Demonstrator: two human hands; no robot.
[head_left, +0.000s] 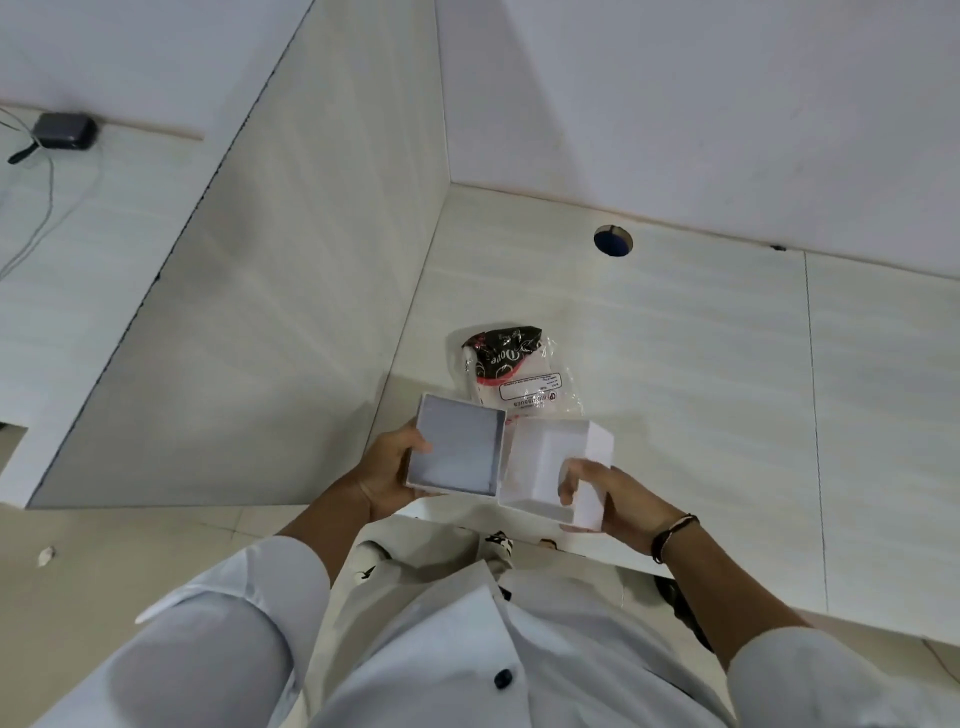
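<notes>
I hold the two halves of a small white box side by side above the near edge of the white desk (701, 364). My left hand (387, 475) grips the shallow lid (457, 447), its hollow side facing up, thumb on its left rim. The deeper box base (550, 467) is gripped by my right hand (605, 499), fingers curled over its right wall; the inside looks white and bare. A clear plastic packet (514, 371) with black, red and white printing lies on the desk just beyond the box.
A white partition panel (291, 312) stands at the desk's left, a wall behind. A round cable hole (613, 240) is at the desk's back. A dark case (65, 131) with cables lies on the neighbouring desk, far left. Tiled floor shows below.
</notes>
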